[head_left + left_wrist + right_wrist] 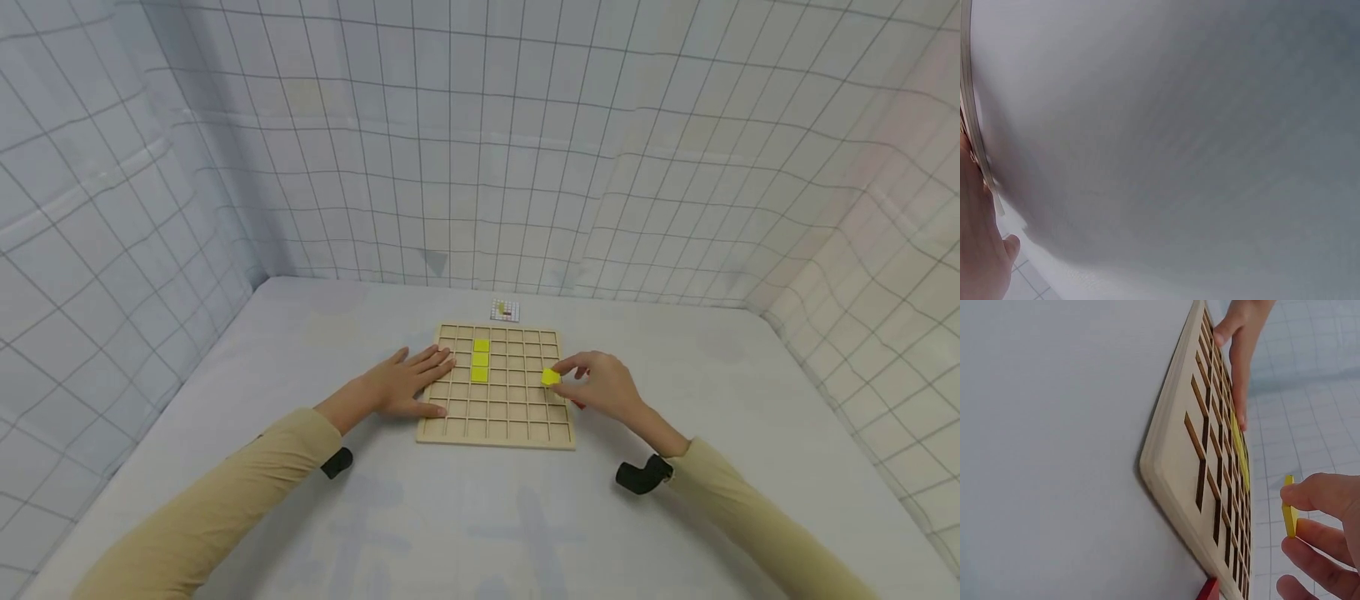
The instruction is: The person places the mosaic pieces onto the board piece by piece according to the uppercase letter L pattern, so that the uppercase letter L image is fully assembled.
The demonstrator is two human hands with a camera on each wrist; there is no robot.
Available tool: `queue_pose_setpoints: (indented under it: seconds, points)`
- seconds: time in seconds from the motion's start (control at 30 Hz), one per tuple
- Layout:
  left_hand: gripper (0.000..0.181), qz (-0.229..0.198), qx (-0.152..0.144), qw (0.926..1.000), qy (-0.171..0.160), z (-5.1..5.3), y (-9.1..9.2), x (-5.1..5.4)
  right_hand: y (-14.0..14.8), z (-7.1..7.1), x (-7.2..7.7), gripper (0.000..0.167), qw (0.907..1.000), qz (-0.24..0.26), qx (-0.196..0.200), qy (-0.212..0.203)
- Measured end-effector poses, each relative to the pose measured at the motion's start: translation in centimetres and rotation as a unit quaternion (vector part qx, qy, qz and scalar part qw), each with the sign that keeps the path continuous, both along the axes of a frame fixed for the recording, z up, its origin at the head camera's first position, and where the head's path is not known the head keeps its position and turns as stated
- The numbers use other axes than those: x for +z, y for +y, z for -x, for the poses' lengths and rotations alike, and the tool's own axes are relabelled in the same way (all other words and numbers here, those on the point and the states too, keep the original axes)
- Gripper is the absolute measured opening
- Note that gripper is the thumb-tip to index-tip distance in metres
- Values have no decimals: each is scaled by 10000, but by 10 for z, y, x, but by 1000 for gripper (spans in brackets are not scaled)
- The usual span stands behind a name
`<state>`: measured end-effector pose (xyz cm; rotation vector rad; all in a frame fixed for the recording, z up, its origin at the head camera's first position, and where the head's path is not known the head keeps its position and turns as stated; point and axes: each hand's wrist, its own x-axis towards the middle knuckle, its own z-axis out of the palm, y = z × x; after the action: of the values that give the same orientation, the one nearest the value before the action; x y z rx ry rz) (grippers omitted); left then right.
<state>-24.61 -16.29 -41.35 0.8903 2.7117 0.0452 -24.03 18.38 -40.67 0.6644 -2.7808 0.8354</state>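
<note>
Item: wooden grid board (498, 444), flat on a white-covered desk (315, 333), its recessed cells divided by thin raised strips.

Seated pieces: three yellow tiles (480, 359), one per cell, in an unbroken line running away from the person, left of the board's middle. This portion appears done.

Piece in hand: fourth yellow tile (551, 377), over the right part of the board, tilted; the right-wrist view shows it nearly edge-on. Not yet set in a cell.

Loose piece: red piece (578, 405), just beside the board's right edge, partly hidden below the right hand; full shape not visible. By its place, it also counts as unplaced.

Right hand (609, 388): grasping the fourth tile in a pinch between thumb and fingers.

Left hand (405, 386): grasping nothing; laid flat with fingers spread and straight, fingertips and thumb over the board's left edge.

Reference: small card (505, 310) beyond the board's far edge, printed with a grid, yellow and dark red marks; too small to read exactly, so the full count remaining cannot be told.

Surround: grid-patterned cloth walls (450, 167).
</note>
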Motion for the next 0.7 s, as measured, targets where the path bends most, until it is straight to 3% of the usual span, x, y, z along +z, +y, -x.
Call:
queue_pose_setpoints:
  seconds: [0.43, 0.7]
  points:
    - [89, -24, -27, 10000, 51, 2, 0, -1, -50, 10, -4, 26, 9990, 147, 314, -277]
    - [89, -19, 58, 10000, -16, -1, 1, 0, -77, 13, -7, 29, 9971, -64, 491, -586]
